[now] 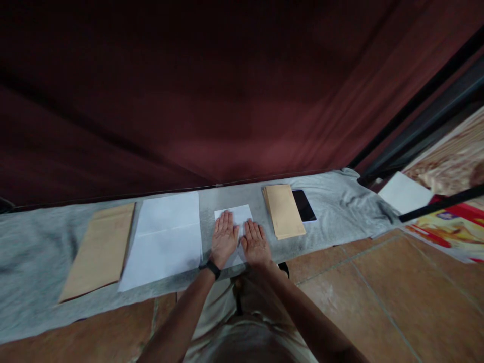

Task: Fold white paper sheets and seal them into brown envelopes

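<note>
- Grey-clothed tabletop [340,214] beside dark red fabric [227,131].
- Left hand [224,238] and right hand [257,244] lie flat, fingers extended, on narrow white paper [242,214].
- Nearby: larger creased white sheets [166,247], left; brown envelopes [285,212], right, faint marks unreadable.

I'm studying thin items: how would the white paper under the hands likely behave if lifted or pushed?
The white paper looks thin, so it would probably be light and sag if lifted by an edge. Lying flat on the grey cloth, it seems unlikely to tip. The left hand and right hand, flat over it, would likely resist sliding.
</note>
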A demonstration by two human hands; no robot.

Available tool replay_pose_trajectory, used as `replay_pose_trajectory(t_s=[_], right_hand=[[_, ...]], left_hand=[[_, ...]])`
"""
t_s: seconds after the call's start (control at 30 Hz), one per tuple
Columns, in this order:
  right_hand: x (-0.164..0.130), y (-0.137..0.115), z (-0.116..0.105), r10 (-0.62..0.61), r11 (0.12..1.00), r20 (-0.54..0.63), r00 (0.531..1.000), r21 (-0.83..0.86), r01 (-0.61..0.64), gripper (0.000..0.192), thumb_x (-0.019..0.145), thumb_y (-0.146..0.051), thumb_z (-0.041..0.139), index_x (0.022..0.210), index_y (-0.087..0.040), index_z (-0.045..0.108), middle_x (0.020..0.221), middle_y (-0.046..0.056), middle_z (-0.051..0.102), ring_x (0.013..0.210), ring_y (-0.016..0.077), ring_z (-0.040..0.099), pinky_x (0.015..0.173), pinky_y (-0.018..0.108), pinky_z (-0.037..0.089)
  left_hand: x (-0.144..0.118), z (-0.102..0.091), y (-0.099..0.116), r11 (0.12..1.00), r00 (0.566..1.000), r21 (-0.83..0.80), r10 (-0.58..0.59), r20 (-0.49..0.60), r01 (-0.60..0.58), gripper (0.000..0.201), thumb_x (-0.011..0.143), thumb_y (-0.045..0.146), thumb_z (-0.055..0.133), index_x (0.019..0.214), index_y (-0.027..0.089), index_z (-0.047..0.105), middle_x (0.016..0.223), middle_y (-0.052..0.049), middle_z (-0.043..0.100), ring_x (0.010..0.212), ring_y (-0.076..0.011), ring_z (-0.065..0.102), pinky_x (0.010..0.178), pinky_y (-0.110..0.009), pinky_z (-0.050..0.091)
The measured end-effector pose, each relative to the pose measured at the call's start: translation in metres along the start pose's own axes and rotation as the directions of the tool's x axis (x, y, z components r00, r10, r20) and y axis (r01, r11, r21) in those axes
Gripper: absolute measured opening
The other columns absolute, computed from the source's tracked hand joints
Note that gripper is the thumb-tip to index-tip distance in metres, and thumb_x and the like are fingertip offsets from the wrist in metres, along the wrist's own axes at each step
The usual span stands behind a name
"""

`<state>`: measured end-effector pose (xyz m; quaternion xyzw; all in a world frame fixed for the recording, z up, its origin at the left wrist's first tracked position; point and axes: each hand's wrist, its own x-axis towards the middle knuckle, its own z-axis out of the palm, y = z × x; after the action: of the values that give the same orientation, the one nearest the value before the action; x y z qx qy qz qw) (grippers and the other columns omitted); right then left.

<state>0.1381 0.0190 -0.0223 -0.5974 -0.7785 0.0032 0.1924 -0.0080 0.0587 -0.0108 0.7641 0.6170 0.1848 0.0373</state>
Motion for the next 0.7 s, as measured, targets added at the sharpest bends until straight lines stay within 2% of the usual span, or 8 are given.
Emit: replay_pose_trajectory(t_s=[0.2,0.4,0.53,0.63,0.7], right_hand=[[-0.009,0.004,-0.001,0.063,0.998,-0.056,0.996,0.008,-0.063,0.058,0.106,-0.030,0.037,0.156,-0.001,0.037,0.160,0.022,0.040,0.150,0.0329,0.037,0.124,0.054,0.028],[-0.017,0.014,-0.008,0.093,0.996,-0.077,0.993,0.016,-0.092,0.057,0.107,-0.030,0.035,0.159,-0.006,0.036,0.160,0.020,0.042,0.149,0.0320,0.040,0.122,0.054,0.031],[-0.013,0.006,-0.015,0.097,0.994,-0.050,0.994,0.062,-0.094,0.056,0.107,-0.031,0.034,0.158,-0.008,0.037,0.160,0.018,0.042,0.149,0.0306,0.040,0.122,0.052,0.033],[-0.013,-0.010,-0.016,0.016,0.993,0.000,1.000,0.117,-0.016,0.054,0.108,-0.031,0.035,0.158,-0.011,0.039,0.161,0.014,0.042,0.150,0.0264,0.039,0.123,0.047,0.034],[-0.016,-0.018,-0.014,-0.037,0.991,0.011,0.999,0.126,0.036,0.052,0.108,-0.032,0.035,0.156,-0.013,0.043,0.161,0.011,0.044,0.150,0.0232,0.039,0.124,0.042,0.033]], left_hand=[[-0.012,-0.003,-0.012,0.990,0.988,0.022,-0.135,-0.071,0.137,0.064,0.103,0.035,0.030,0.159,0.003,0.029,0.166,-0.021,0.031,0.156,-0.0306,0.026,0.127,-0.053,0.025],[-0.021,-0.009,-0.012,0.988,0.976,-0.005,-0.154,-0.152,0.155,0.063,0.104,0.033,0.028,0.159,0.003,0.027,0.164,-0.023,0.035,0.155,-0.0328,0.028,0.124,-0.057,0.029],[-0.041,-0.013,0.007,0.999,0.992,-0.018,-0.047,-0.115,0.045,0.063,0.103,0.029,0.031,0.162,0.009,0.023,0.166,-0.019,0.031,0.157,-0.0304,0.023,0.126,-0.056,0.028],[-0.062,-0.012,0.021,0.997,0.997,-0.032,0.066,-0.033,-0.067,0.063,0.101,0.022,0.032,0.163,0.012,0.022,0.167,-0.016,0.032,0.157,-0.0280,0.024,0.126,-0.053,0.030],[-0.074,-0.011,0.024,0.995,0.995,-0.021,0.101,0.016,-0.100,0.063,0.100,0.018,0.031,0.162,0.010,0.024,0.166,-0.018,0.033,0.156,-0.0275,0.025,0.126,-0.052,0.031]])
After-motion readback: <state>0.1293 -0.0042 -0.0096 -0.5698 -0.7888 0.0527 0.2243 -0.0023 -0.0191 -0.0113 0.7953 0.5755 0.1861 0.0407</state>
